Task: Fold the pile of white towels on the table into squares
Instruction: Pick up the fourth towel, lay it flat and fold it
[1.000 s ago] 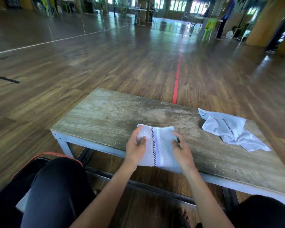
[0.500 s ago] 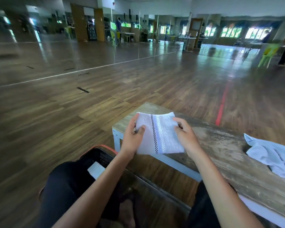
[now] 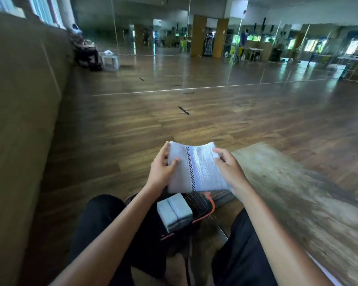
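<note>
A: What do the two hands hold?

B: A folded towel (image 3: 194, 168), white with a dark checked stripe running down its middle. The left hand (image 3: 160, 172) grips its left edge, thumb pressed on top and the other fingers curled beneath the cloth. The right hand (image 3: 229, 172) clasps the right edge, fingers spread over the top face; its thumb is hidden, so I cannot tell where it sits.

A: Is the towel resting on anything?

B: No. It is held up in the air between the two sets of fingers, its far edge sagging a little in the middle.

A: What lies below the fingers?

B: Straight beneath the towel, nearer the body than the fingertips, stands a dark basket (image 3: 201, 205) with an orange rim. Inside it sits a stack of folded towels (image 3: 174, 212), each showing the same thin stripe. The held towel is above the stack and does not touch it.

A: And the table?

B: The worn wooden table (image 3: 298, 193) is to the right of the right hand's fingers, stretching away to the lower right. The towel is off its surface, out past its left end.

A: Anything else near?

B: Black-clad knees (image 3: 103, 219) flank the basket, under the forearms. Beyond the fingertips there is only wooden floor (image 3: 194, 120).
</note>
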A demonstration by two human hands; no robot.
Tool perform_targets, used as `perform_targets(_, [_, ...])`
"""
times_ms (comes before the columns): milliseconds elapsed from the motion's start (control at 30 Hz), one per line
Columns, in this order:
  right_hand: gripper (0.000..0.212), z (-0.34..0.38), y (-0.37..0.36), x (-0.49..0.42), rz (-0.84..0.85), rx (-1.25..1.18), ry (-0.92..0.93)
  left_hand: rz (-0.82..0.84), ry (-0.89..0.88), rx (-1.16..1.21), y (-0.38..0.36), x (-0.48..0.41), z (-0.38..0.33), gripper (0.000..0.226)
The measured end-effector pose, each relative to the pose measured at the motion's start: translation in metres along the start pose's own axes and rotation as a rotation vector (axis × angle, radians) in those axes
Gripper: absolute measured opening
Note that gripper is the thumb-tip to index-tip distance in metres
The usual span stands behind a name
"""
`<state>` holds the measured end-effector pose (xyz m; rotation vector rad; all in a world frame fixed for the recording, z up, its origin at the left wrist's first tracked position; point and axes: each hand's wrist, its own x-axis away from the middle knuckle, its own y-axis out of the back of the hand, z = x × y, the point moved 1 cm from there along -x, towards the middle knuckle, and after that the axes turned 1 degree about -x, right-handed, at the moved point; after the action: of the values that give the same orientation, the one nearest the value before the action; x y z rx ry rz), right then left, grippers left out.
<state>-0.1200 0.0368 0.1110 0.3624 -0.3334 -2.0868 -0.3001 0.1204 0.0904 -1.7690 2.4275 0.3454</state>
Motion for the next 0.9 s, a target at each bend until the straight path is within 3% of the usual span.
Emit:
perform_targets(133, [0.034,-0.027,-0.033,-0.027,0.102,0.078,0.006,-0.05,0.086,-0.009,0.011,-0.008,0.03,0.061])
perform_targets(400, [0.035,-0.133,-0.106,-0.095,0.283,0.09,-0.208,-0.067,0.374,-0.036,0.0,-0.033,0.158,0.065])
perform_targets(667, [0.037,-0.25,-0.178,-0.164,0.334,0.146,-0.361,-0.192,0.636,0.05,-0.028,-0.077,0.305,0.062])
perform_targets(900, [0.037,-0.342,-0.215,-0.196,0.385,0.176,-0.411,-0.272,0.764,0.054,-0.059,-0.084,0.402,0.061])
